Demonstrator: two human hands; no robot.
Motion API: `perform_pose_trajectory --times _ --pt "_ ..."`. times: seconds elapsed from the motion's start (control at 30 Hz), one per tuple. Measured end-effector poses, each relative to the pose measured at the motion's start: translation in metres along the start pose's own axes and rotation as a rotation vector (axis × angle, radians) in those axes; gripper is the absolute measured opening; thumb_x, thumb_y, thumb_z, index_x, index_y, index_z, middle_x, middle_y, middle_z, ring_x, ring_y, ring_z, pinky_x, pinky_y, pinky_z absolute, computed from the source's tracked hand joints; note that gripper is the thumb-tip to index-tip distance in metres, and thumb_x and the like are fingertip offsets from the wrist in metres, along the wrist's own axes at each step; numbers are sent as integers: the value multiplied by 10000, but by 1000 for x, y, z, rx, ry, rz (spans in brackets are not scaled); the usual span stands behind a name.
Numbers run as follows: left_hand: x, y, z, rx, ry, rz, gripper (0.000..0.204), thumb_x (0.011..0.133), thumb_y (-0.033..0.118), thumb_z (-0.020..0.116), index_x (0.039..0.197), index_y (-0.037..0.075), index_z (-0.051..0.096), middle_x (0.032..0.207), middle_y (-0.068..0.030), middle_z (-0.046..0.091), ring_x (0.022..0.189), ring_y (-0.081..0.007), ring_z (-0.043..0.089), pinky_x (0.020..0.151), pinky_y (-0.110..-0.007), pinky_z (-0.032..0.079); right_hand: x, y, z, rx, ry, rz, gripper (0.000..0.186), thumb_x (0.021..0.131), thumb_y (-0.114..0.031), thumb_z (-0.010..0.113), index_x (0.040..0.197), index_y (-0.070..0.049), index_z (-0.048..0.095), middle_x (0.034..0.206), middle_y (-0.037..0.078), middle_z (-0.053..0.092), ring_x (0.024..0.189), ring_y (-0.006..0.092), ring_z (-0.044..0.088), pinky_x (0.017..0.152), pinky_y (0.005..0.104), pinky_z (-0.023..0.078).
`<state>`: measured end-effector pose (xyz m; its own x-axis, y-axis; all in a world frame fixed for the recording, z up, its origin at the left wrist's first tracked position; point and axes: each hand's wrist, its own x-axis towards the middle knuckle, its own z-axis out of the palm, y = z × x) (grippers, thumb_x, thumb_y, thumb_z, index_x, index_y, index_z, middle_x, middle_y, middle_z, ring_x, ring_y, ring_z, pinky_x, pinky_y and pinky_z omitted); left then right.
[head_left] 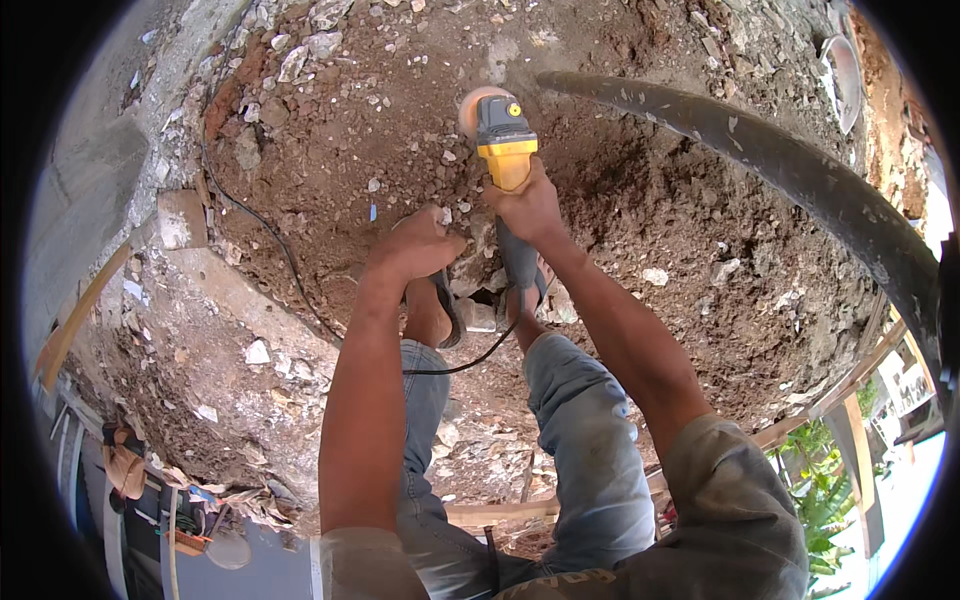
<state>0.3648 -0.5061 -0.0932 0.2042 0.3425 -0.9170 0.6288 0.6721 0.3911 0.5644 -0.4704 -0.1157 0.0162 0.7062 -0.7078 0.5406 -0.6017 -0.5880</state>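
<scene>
My right hand [530,208] is wrapped round the body of a yellow and grey angle grinder [509,166]. Its round orange-brown disc [483,106] points away from me, close above the dirt. The grinder's dark rear handle [518,255] comes back toward my feet, and a black cord [470,368] loops from it to the left across my leg. To the left of the grinder and apart from it, my left hand [418,243] hangs with curled fingers above my left foot. Whatever may be inside those fingers is hidden.
A thick black pipe [760,145] curves over the ground on the right. Brown soil with broken stones surrounds my feet. A thin black cable [262,220] runs along the left side, past a flat block [181,219]. Wooden boards [85,305] edge the area.
</scene>
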Motion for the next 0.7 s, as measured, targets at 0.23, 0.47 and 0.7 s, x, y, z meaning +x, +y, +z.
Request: perform_pose_trajectory --times 0.23,0.47,0.7 --pt "159 37 89 -692 351 121 600 892 592 660 834 -4 630 751 -8 545 720 -121 488 678 -290 425 104 96 29 14 127 -63 643 732 -376 788 1106 25 452 941 282 681 928 464 676 806 493 542" --pt "232 36 85 -585 269 61 819 787 622 751 1174 -88 617 1093 -200 675 1014 -263 657 911 -370 498 152 131 46 -74 133 49 696 754 -436 766 1150 24 427 986 304 677 948 498 656 817 545 529" --pt "273 32 75 -559 170 93 797 836 588 719 1238 -87 590 1190 -215 649 1101 -267 634 987 -379 465 178 131 41 -73 145 65 663 771 -412 751 1153 32 440 1007 314 676 982 490 655 844 536 529"
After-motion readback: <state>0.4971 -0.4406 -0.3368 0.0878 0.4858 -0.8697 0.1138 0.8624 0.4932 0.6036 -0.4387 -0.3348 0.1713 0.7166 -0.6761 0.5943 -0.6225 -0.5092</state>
